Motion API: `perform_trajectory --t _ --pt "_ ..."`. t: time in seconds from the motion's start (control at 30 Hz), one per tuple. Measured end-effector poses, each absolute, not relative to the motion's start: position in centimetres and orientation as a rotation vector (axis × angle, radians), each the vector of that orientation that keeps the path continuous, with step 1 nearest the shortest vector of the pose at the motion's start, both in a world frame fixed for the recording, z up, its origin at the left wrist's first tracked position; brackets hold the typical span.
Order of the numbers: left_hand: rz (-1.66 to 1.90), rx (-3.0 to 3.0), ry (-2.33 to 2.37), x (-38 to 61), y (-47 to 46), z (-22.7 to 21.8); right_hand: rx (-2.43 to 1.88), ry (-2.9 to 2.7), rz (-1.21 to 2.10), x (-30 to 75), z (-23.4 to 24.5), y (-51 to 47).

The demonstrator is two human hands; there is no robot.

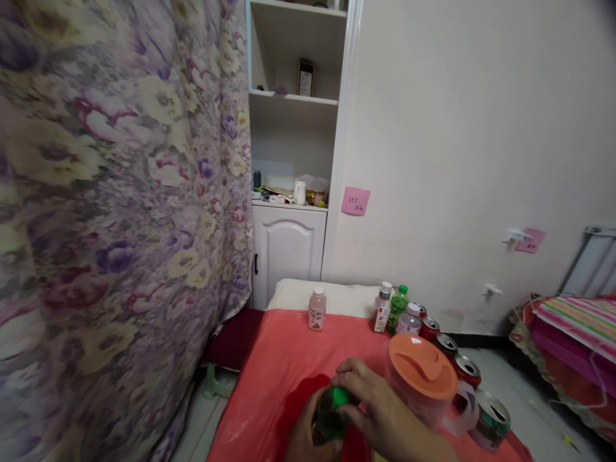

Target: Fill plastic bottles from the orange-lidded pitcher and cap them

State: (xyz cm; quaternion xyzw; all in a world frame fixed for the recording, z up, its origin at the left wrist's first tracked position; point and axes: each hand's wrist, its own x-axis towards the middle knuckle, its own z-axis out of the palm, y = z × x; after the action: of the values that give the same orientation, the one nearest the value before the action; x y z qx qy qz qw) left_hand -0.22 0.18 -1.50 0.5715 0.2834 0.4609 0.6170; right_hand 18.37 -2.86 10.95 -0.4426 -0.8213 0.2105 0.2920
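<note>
Low in the view, my left hand (304, 437) is wrapped around the body of a dark green bottle (328, 416). My right hand (375, 401) has its thumb and fingers closed on the bottle's bright green cap (341, 395). The cap appears to be on the bottle's neck; the bottle's lower part is hidden by my hands. Just right of my right hand stands a clear plastic jug (423, 407) with an orange lid (423, 364). Farther back on the red-covered table (283, 346), a pink-labelled bottle (317, 311) stands alone.
At the right are a white-capped bottle (382, 309), a green-capped bottle (398, 307), another clear bottle (409, 319) and several opened cans (468, 371). A floral curtain (144, 212) hangs left. Behind are a white cabinet (289, 253) and a wall (457, 141).
</note>
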Motion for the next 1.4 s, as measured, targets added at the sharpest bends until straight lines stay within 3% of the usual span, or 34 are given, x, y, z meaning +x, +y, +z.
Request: perform_trajectory --t 0.3,0.67,1.4 --pt "1.072 1.32 0.739 -0.2 0.2 -2.1 -1.16 -2.228 0.669 18.9 13.8 -1.9" --pt "1.083 1.234 0.768 0.1 -0.1 -1.8 -1.149 -2.64 0.518 18.4 17.6 -1.4" --pt "1.105 1.257 0.75 0.2 0.2 -2.1 -1.185 -2.864 0.18 17.7 18.8 -1.5"
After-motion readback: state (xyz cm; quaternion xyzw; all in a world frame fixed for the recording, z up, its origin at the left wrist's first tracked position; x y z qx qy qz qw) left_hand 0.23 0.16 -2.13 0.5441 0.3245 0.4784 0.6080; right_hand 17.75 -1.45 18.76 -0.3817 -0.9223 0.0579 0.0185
